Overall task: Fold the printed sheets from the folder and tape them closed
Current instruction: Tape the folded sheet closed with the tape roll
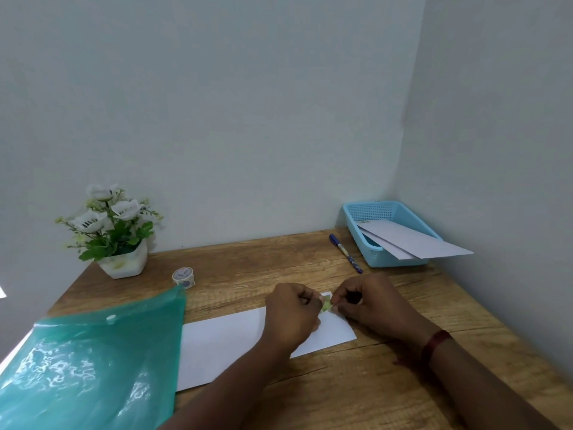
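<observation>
Both hands meet over the far edge of the folded sheet [235,336]. The left hand [291,311] and the right hand [369,302] each pinch an end of a small green piece of tape [326,306] between thumb and forefinger, while the other fingers curl in loosely. The tape hangs just at the fingertips, right above the edge of the paper, probably so it can be stretched flat and laid across the flap to hold it shut. Whether it already touches the paper cannot be told, since the fingers hide that spot. The sheet lies flat on the desk [279,252] under and to the left of the fingers, a long white strip — one end runs beneath the green folder [93,367], which sits well off to the left. The roll of tape [183,277] stands beyond the left fingers, near enough to reach. Past the right fingers lie a pen [345,253] and a blue basket [372,259] holding finished sheets [418,243] — so this one seems to be at its last step. A flower pot [122,263] stands far to the left.
</observation>
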`<state>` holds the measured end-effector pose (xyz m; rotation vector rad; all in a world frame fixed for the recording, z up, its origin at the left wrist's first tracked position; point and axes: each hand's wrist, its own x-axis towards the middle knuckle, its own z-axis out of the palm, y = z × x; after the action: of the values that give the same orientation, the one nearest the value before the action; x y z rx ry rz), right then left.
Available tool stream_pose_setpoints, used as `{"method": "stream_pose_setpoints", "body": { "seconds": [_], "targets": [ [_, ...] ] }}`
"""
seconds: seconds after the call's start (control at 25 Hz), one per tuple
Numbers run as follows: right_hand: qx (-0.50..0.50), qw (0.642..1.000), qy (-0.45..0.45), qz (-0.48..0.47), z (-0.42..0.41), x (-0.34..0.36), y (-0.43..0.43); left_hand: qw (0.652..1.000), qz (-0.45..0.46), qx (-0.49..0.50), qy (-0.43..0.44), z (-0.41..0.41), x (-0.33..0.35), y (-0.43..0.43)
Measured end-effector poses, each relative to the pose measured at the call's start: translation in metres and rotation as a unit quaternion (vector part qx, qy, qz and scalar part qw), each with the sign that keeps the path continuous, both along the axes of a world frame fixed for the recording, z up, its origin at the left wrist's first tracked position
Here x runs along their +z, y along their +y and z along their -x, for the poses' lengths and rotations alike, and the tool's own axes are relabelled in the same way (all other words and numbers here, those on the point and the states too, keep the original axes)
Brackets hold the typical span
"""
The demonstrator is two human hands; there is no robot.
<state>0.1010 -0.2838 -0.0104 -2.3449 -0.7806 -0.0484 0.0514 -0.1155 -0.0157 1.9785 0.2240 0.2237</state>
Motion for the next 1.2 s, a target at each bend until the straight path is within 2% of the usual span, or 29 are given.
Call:
{"method": "stream_pose_setpoints", "body": {
  "seconds": [0.08,0.28,0.44,0.72,1.2],
  "targets": [
    [0.008,0.999,-0.029,0.013,-0.001,-0.001,-0.002,1.000,-0.015,-0.006,0.004,-0.003,0.004,0.000],
    [-0.010,0.997,-0.074,0.031,-0.004,-0.006,-0.002,0.988,-0.148,-0.032,-0.023,-0.017,0.005,0.003],
    [-0.010,0.995,-0.093,0.045,-0.007,-0.008,-0.003,0.980,-0.192,-0.026,-0.039,-0.022,-0.001,0.004],
    [-0.014,0.990,-0.128,0.065,-0.012,-0.015,0.000,0.979,-0.194,-0.003,-0.057,-0.025,-0.009,0.006],
    [-0.018,0.989,-0.133,0.062,-0.019,-0.020,0.003,0.973,-0.219,0.000,-0.068,-0.025,-0.014,0.006]
  ]
}}
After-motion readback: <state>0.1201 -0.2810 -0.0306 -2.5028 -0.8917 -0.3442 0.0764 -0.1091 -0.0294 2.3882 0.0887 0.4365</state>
